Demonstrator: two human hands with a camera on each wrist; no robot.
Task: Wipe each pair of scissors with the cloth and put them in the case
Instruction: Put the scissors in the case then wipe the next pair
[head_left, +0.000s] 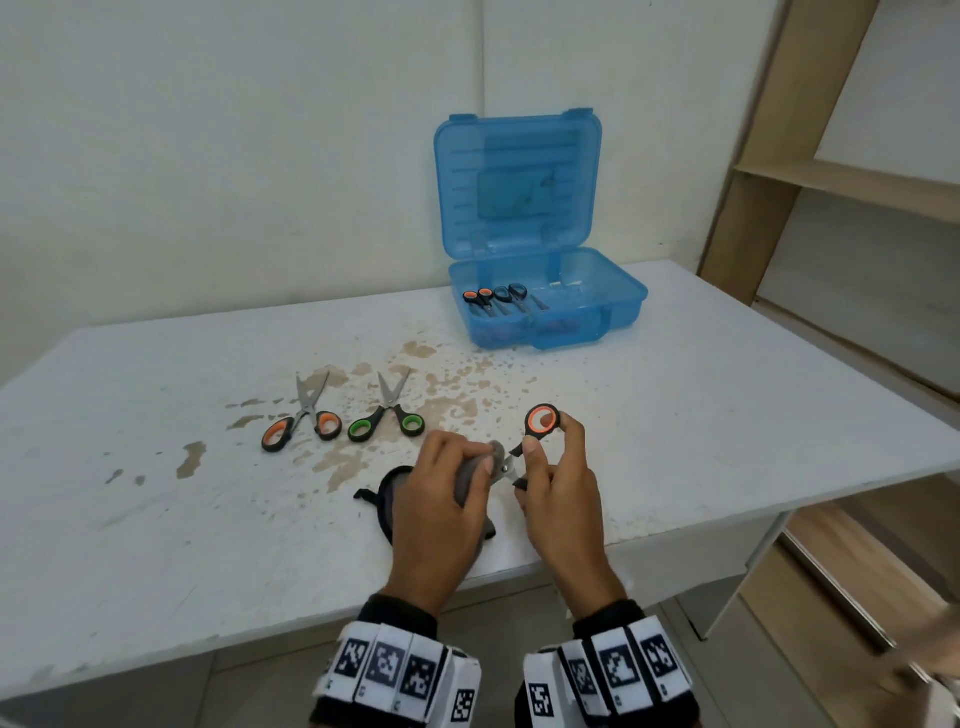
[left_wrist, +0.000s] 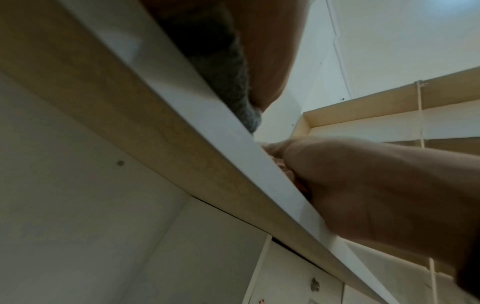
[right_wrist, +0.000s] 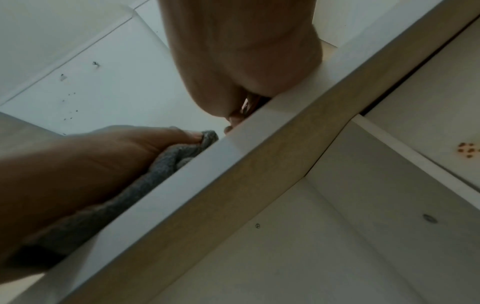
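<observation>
Nearest you, both wrists carry bands of printed marker tags (head_left: 400, 670), and your forearms cross the near edge of the white table (head_left: 156, 519), which seems to steady the work. Your left hand (head_left: 441, 499) has its fingers curled round the grey cloth (head_left: 475, 475), bunching it over the blades so the fabric, not your skin, meets the steel; the rest of the cloth trails onto the table beneath that hand. Your right hand (head_left: 558, 486) pinches the orange-handled scissors (head_left: 535, 434) at the handles, thumb and fingers closed on them, with one orange-lined loop raised clear and the blades pointing left into the cloth. Holding by the handles leaves the blades free to be wiped. Farther out, an orange-and-black pair (head_left: 304, 418) and a green-and-black pair (head_left: 388, 410) lie side by side, blades slightly apart and pointing away from you; I'd judge they await wiping. Beyond them the blue plastic case (head_left: 623, 306) stands with its lid propped upright, already holding two pairs (head_left: 498, 299) along its left side.
</observation>
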